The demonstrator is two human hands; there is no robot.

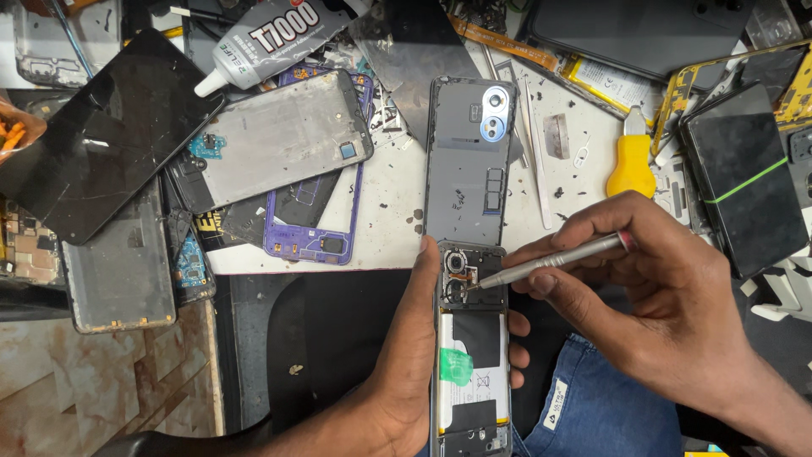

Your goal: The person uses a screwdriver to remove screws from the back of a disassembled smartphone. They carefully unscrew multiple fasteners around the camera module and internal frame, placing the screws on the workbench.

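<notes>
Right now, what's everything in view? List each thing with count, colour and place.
opened phone: 1, dark with white battery, bottom centre, in left hand
screwdriver: 1, silver, tip on the phone's top end
back cover: 1, grey with blue camera ring, on the white bench above the phone
phone frame: 1, purple, left of the cover
metal mid-plate: 1, grey, over the frame
glue tube: 1, grey, top
pry tool: 1, yellow, right
tweezers: 1, silver, beside the cover
left hand: 1, gripping phone
right hand: 1, holding screwdriver

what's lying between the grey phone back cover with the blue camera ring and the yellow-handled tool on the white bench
In the head view, slim metal tweezers lie between the grey back cover and the yellow-handled tool, with a small grey rectangular piece beside them.
</notes>
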